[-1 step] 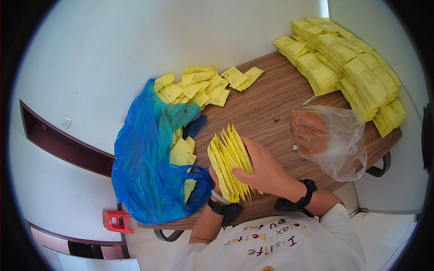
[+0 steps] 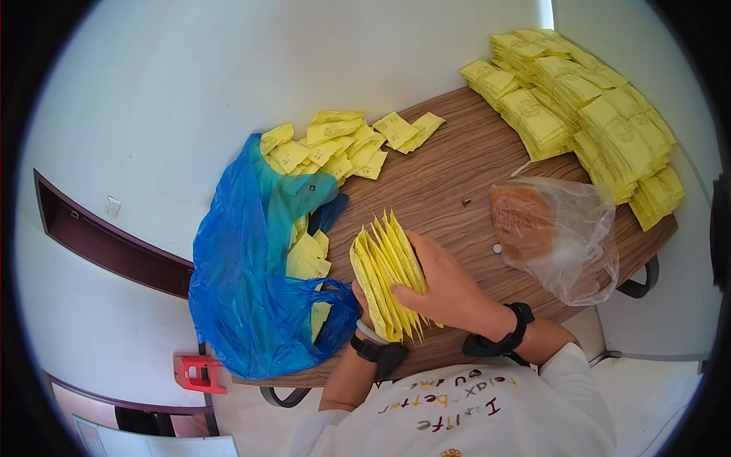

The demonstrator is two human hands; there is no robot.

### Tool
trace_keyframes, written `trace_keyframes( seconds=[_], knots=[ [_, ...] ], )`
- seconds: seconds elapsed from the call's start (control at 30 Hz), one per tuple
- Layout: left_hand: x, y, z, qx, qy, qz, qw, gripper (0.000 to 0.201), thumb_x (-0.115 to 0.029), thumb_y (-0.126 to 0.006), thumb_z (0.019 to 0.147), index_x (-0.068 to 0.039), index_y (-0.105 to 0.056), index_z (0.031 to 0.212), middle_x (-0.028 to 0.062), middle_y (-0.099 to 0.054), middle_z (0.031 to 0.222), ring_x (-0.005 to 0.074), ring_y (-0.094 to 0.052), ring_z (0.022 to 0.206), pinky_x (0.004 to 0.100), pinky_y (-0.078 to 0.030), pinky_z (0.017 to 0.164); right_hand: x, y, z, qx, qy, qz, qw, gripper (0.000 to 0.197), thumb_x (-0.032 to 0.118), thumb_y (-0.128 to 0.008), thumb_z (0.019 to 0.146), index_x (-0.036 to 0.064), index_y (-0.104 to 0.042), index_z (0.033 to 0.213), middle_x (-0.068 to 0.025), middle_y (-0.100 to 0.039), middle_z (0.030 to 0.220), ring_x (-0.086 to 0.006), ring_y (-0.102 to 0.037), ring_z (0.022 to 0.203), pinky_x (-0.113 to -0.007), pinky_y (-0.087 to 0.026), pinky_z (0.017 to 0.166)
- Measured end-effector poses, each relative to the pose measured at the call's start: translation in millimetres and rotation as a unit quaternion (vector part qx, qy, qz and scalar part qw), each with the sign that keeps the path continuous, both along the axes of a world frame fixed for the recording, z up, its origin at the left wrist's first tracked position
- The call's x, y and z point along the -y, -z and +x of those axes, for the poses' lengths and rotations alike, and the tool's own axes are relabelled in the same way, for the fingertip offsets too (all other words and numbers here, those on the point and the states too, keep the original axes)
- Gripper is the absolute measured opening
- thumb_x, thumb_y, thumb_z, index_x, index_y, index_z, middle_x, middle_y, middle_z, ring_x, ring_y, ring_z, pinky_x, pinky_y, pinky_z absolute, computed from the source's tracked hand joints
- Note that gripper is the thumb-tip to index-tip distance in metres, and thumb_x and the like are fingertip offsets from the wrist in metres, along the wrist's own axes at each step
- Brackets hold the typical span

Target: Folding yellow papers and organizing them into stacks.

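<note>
A thick bunch of yellow paper packets (image 2: 387, 278) stands on edge between my two hands, above the near part of the table. My right hand (image 2: 453, 289) wraps the bunch from the right, its thumb pressed against the near side. From the left, my left hand (image 2: 361, 298) grips the same packets; most of its fingers are hidden behind them. Just left of that hand lies a crumpled blue plastic bag (image 2: 244, 266), with loose yellow packets (image 2: 307, 257) showing in its opening. More loose packets (image 2: 335, 143) lie scattered beyond the bag.
Bundled yellow packets (image 2: 601, 114) are piled at the table's far right. In front of them sits a clear plastic bag (image 2: 563, 236) with a mass of orange-brown rubber bands or similar inside. The wooden table (image 2: 434, 183) meets a white wall behind. A red stool (image 2: 199, 374) stands at lower left.
</note>
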State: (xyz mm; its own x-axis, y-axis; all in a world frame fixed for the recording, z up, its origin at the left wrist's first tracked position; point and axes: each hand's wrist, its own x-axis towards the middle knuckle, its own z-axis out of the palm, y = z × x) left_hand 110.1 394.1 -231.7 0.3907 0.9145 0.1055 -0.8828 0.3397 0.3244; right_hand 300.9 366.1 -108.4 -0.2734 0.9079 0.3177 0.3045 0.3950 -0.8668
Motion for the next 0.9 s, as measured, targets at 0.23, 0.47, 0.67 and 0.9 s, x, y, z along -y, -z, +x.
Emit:
trace_keyframes(
  seconds=[0.23, 0.47, 0.67, 0.9],
  knots=[
    [7, -6, 4, 0.006, -0.008, -0.040, 0.999, 0.069, -0.058, -0.038, 0.096, -0.013, -0.042, 0.148, 0.0138, -0.050, 0.145, 0.0329, -0.053, 0.128, 0.0478, -0.041, 0.110, 1, -4, -2, 0.023, -0.002, 0.004, 1.000, 0.084, 0.031, -0.071, 0.083, -0.0059, -0.029, 0.144, -0.0276, -0.049, 0.133, -0.0401, -0.048, 0.125, -0.044, -0.038, 0.107],
    [3, -10, 6, -0.048, -0.047, -0.051, 0.996, 0.068, -0.057, -0.038, 0.096, -0.013, -0.042, 0.148, 0.0136, -0.049, 0.146, 0.0328, -0.053, 0.128, 0.0478, -0.041, 0.109, 2, -2, -6, 0.042, 0.016, 0.020, 0.999, 0.091, 0.035, -0.075, 0.081, -0.0062, -0.026, 0.145, -0.0279, -0.049, 0.132, -0.0406, -0.048, 0.125, -0.044, -0.038, 0.107],
    [7, -19, 8, -0.103, -0.063, -0.059, 0.991, 0.067, -0.054, -0.041, 0.094, -0.010, -0.046, 0.145, 0.0147, -0.054, 0.141, 0.0328, -0.056, 0.124, 0.0453, -0.044, 0.107, 2, -2, -6, 0.046, 0.014, 0.015, 0.999, 0.094, 0.036, -0.076, 0.079, -0.0058, -0.026, 0.146, -0.0276, -0.049, 0.132, -0.0404, -0.048, 0.125, -0.044, -0.038, 0.106],
    [5, -14, 3, -0.005, 0.011, -0.020, 1.000, 0.064, -0.042, -0.046, 0.087, -0.008, -0.049, 0.141, 0.0158, -0.057, 0.137, 0.0326, -0.059, 0.121, 0.0443, -0.045, 0.106, 1, 2, -7, 0.041, 0.014, 0.024, 0.999, 0.093, 0.035, -0.076, 0.079, -0.0048, -0.026, 0.147, -0.0274, -0.049, 0.132, -0.0406, -0.048, 0.125, -0.044, -0.038, 0.107]
  ],
)
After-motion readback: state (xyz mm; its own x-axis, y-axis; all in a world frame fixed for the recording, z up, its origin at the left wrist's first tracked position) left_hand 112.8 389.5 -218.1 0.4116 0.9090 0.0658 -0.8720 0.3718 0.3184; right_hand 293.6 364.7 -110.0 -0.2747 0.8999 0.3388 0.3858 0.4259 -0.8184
